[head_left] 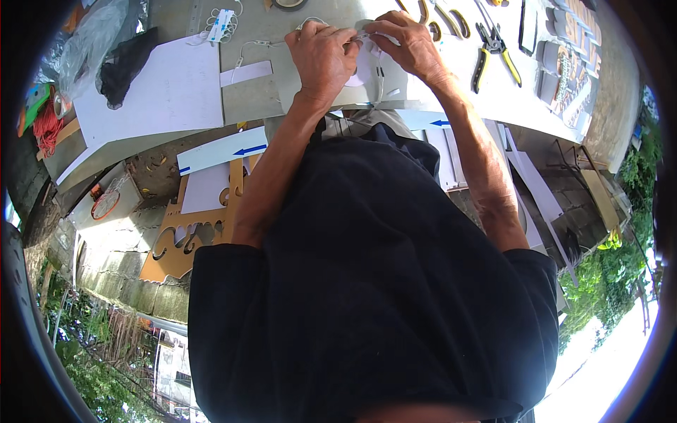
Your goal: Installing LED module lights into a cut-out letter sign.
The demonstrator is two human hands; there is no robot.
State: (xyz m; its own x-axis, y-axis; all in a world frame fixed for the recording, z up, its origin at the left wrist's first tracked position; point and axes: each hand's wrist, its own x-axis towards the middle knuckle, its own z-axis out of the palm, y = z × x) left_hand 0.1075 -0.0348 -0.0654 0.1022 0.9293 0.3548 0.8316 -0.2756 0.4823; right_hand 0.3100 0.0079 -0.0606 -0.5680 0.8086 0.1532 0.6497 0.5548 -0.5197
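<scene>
Both my hands work close together at the far middle of the table. My left hand [324, 60] is closed, its fingertips pinching at a thin white wire. Facing it, my right hand [407, 44] has thumb and fingers pressed together on the same wire. The small part between the fingertips is too fine to make out. A white wire [381, 88] hangs from beneath the right hand toward the near table edge. Left of my hands, a small white module [261, 43] sits on a wire. Below it lies a white strip [247, 72].
Yellow-and-black wire strippers [496, 56] and scissors [455, 25] lie to the right, near a black phone-like object [527, 32] and stacked cut-out shapes [575, 53]. Leftward are a bundle of white modules [222, 25], a white sheet [155, 84], black cloth [125, 67] and a tape roll [288, 3].
</scene>
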